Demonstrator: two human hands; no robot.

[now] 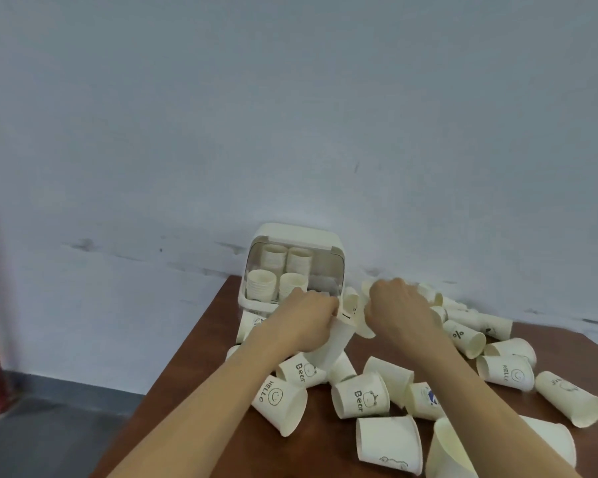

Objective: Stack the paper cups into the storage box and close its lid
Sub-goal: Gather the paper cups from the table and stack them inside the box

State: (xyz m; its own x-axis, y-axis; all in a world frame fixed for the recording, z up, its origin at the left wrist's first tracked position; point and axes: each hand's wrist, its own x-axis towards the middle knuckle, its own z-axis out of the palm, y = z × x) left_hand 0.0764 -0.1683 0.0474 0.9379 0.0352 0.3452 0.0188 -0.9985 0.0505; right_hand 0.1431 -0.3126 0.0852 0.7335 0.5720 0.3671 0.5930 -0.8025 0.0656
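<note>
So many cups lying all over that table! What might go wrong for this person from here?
Three risks, as guesses:
1. Loose cups lie on their sides right under both forearms, so a sweep of an arm may roll some off the table.
2. The left hand grips a cup stack while the right hand holds another cup beside it; a crooked push could crumple a rim.
3. The storage box already holds four stacks, so space may run short.
</note>
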